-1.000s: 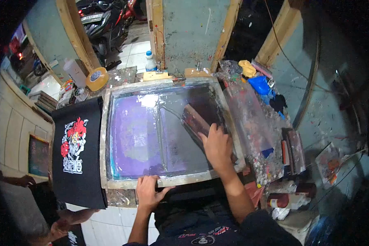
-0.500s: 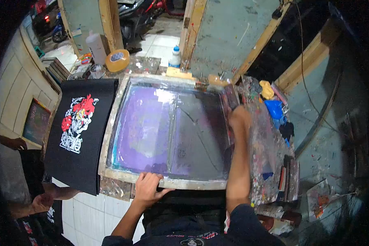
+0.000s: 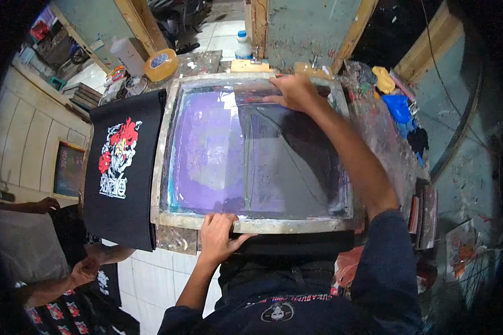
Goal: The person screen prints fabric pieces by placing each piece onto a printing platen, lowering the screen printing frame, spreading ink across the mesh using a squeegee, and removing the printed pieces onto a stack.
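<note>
A printing screen with a pale frame (image 3: 296, 225) lies on the bench, its mesh purple (image 3: 201, 139) on the left and dark grey on the right. My left hand (image 3: 218, 237) grips the near edge of this frame, fingers on top. Near the far edge, my right hand (image 3: 295, 92) is closed on a brownish, motion-blurred bar that looks like a squeegee (image 3: 251, 94). Left of the screen lies black fabric (image 3: 123, 218) with a red and white print (image 3: 117, 153).
Behind the screen stand a tape roll (image 3: 161, 65), a white bottle with a blue cap (image 3: 242, 47) and a larger bottle (image 3: 126, 56). Blue material (image 3: 397, 108) lies at the right. Another person's hands (image 3: 86, 269) show at lower left.
My right hand has moved from the screen's right side to its far edge, with the bar. My left hand still holds the near edge. The whole view has shifted slightly.
</note>
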The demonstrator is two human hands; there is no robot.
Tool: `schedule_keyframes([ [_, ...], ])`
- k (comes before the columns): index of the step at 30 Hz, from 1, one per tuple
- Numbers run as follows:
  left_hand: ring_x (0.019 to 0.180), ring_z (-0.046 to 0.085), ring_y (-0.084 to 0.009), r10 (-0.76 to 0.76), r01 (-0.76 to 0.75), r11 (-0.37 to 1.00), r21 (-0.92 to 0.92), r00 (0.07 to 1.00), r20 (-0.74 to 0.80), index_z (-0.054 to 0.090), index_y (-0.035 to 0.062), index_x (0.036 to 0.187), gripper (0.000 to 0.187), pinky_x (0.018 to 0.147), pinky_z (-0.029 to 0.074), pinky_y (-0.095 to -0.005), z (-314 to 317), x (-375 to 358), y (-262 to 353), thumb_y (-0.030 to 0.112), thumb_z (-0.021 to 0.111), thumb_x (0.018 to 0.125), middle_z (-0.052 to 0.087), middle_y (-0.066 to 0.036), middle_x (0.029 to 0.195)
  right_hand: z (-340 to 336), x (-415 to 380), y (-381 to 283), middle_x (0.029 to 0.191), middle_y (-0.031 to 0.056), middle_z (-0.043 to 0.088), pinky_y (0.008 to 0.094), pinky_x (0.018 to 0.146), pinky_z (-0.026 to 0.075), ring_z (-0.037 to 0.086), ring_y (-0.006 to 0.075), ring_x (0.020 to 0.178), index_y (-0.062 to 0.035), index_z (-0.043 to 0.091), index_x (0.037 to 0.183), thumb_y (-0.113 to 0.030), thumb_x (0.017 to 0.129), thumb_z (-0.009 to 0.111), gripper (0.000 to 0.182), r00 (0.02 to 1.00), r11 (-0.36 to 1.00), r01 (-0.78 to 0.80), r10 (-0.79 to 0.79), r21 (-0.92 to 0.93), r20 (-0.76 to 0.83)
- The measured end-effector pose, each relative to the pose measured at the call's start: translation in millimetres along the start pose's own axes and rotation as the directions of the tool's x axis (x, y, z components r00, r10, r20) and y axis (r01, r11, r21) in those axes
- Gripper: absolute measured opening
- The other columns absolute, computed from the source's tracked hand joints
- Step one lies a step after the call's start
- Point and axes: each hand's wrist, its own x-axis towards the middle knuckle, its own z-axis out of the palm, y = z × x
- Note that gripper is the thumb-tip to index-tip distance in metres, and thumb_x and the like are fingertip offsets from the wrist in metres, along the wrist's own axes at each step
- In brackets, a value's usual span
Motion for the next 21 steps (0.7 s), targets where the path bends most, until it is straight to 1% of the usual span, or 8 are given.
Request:
schedule_keyframes([
  [2,0.079,0.06,-0.0264,0.017,-0.017,1.0,0.0,1.0,-0.008,0.064,0.0049,0.096,0.053,0.077,0.043,-0.0401,0.8,0.3,-0.6,0.039,0.094,0.068,0.064,-0.006,0.087,1.3,-13.8,-2.9,0.086,0.0171,0.073,0.0468,0.072,0.057,0.073,0.036,0.083,-0.0072,0.066,0.1,-0.057,0.088,0.075,0.052,0.996,0.996,0.092,-0.092,-0.003,-0.022],
  [3,0.079,0.06,-0.0263,0.023,-0.023,1.0,-0.003,1.0,-0.012,0.064,0.0053,0.096,0.053,0.077,0.043,-0.0399,1.3,-0.6,-0.9,0.039,0.094,0.068,0.064,-0.006,0.086,7.9,-22.7,-5.1,0.082,0.0136,0.071,0.0451,0.067,0.057,0.072,0.0343,0.078,-0.0083,0.063,0.099,-0.055,0.088,0.074,0.05,0.959,0.97,0.241,-0.233,0.03,-0.162],
  [6,0.079,0.06,-0.0261,0.057,-0.057,0.998,0.013,0.998,-0.04,0.064,0.0062,0.096,0.053,0.077,0.043,-0.0397,6.7,-4.0,-5.3,0.037,0.096,0.066,0.065,-0.006,0.088,-2.3,-61.6,-36.9,0.08,0.0118,0.068,0.0463,0.066,0.056,0.072,0.035,0.077,-0.0086,0.06,0.098,-0.054,0.089,0.073,0.048,0.92,0.918,0.383,-0.368,0.105,-0.136],
  [7,0.079,0.06,-0.0263,0.062,-0.061,0.998,0.014,0.997,-0.05,0.064,0.0065,0.096,0.053,0.076,0.043,-0.0393,6.6,-2.9,-4.4,0.035,0.097,0.065,0.066,-0.007,0.088,-6.1,-75.7,-46.5,0.08,0.0093,0.066,0.0461,0.065,0.056,0.071,0.033,0.076,-0.0105,0.059,0.096,-0.046,0.09,0.073,0.039,0.917,0.915,0.398,-0.393,0.071,-0.069],
  [13,0.08,0.061,-0.0283,0.049,-0.05,0.999,-0.011,0.996,-0.074,0.064,0.0059,0.095,0.053,0.075,0.044,-0.0395,2.4,-1.3,3.0,0.032,0.098,0.064,0.066,-0.008,0.09,-23.6,-157.3,-83.0,0.082,0.0055,0.067,0.0448,0.067,0.057,0.073,0.0296,0.083,-0.0154,0.057,0.099,-0.039,0.09,0.071,0.028,0.858,0.849,0.511,-0.512,0.132,-0.03],
  [17,0.079,0.061,-0.0297,0.053,-0.054,0.998,-0.012,0.994,-0.094,0.063,0.0052,0.095,0.053,0.075,0.044,-0.0403,5.2,-5.6,0.4,0.031,0.098,0.063,0.065,-0.009,0.089,-35.1,-142.0,-67.7,0.084,0.0084,0.069,0.0476,0.072,0.057,0.073,0.0338,0.084,-0.0145,0.06,0.099,-0.043,0.089,0.072,0.033,0.88,0.867,0.449,-0.471,0.217,0.06],
  [20,0.079,0.061,-0.0286,0.067,-0.07,0.997,-0.022,0.992,-0.104,0.063,0.0051,0.095,0.054,0.075,0.045,-0.0398,2.5,-2.8,0.6,0.032,0.098,0.063,0.067,-0.009,0.09,-38.3,-80.6,-18.6,0.088,0.014,0.072,0.0502,0.077,0.056,0.071,0.0394,0.087,-0.0113,0.062,0.099,-0.05,0.088,0.073,0.041,0.946,0.915,0.324,-0.312,0.241,-0.087],
  [21,0.079,0.061,-0.0281,0.057,-0.059,0.998,-0.018,0.994,-0.098,0.064,0.005,0.094,0.054,0.075,0.045,-0.0394,3.2,-4.2,0.2,0.033,0.098,0.063,0.068,-0.009,0.09,-37.2,-55.7,1.0,0.094,0.0185,0.073,0.0517,0.083,0.055,0.07,0.0431,0.09,-0.0089,0.067,0.104,-0.057,0.086,0.073,0.052,0.978,0.956,0.205,-0.205,0.212,-0.019],
])
